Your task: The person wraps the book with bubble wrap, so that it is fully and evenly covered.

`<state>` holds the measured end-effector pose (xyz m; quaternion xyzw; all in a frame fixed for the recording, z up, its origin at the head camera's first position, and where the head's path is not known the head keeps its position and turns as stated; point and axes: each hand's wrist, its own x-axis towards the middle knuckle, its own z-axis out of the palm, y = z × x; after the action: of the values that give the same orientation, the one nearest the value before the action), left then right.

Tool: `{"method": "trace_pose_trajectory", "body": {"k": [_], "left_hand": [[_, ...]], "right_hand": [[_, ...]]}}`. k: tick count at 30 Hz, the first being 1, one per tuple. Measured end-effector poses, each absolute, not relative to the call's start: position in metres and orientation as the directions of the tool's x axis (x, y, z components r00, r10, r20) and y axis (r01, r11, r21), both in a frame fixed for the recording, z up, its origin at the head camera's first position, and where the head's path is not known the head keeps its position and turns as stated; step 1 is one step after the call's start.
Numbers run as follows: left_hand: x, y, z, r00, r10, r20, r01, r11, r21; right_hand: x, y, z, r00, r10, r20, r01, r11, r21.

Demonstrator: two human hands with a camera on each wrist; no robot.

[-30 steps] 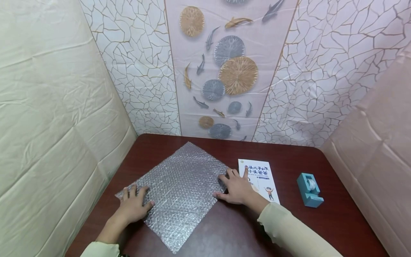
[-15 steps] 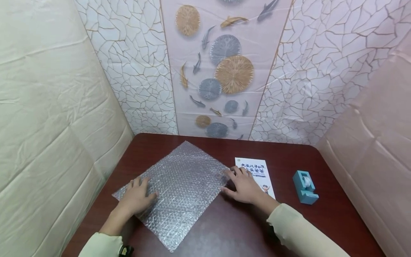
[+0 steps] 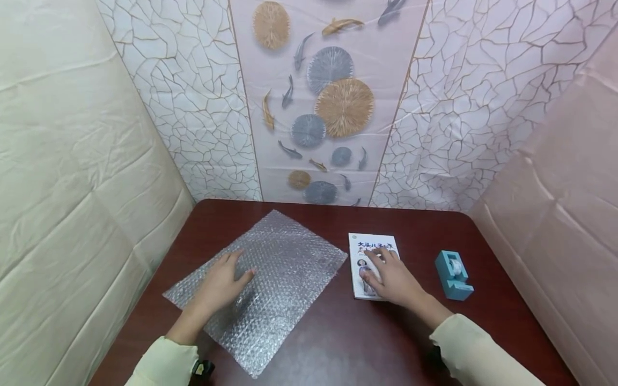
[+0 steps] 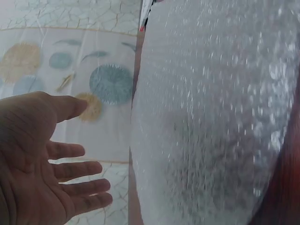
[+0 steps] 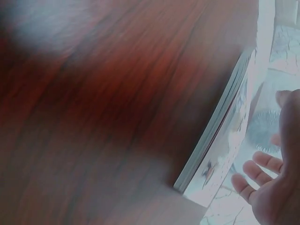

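A sheet of bubble wrap (image 3: 285, 273) lies flat on the table, turned like a diamond. My left hand (image 3: 218, 284) hovers above its left part, fingers extended; in the left wrist view the hand (image 4: 42, 164) is apart from the bubble wrap (image 4: 211, 112). To the right of the sheet lies a white book (image 3: 358, 268) with printed characters and cartoon figures on its cover. Over this book is my right hand (image 3: 393, 276), its fingers spread and relaxed. The right wrist view shows the book's page edge (image 5: 215, 126) and the right hand (image 5: 272, 183) above the cover, gripping nothing.
A teal tape dispenser (image 3: 454, 276) with a roll of tape stands right of the book. The dark red table (image 3: 328, 348) ends at a patterned curtain (image 3: 309, 128) behind, with quilted beige panels (image 3: 82, 187) on the left and right.
My right hand has left the bubble wrap's right corner and moved right over the book. My left hand has lifted off the sheet's left corner and shifted slightly right. The head view has shifted a little.
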<state>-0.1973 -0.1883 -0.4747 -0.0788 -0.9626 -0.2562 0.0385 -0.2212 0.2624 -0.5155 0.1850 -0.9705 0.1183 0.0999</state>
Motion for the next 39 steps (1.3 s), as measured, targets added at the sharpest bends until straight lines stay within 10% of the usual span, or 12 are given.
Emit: {"method": "trace_pose_trajectory", "body": {"k": [39], "left_hand": [[-0.212,-0.070,-0.492,-0.942,0.263,0.208,0.335,0.710,0.620]], "right_hand": [[-0.198,0.325,-0.519,-0.999,0.022,-0.042,0.039,0.875,-0.483]]}}
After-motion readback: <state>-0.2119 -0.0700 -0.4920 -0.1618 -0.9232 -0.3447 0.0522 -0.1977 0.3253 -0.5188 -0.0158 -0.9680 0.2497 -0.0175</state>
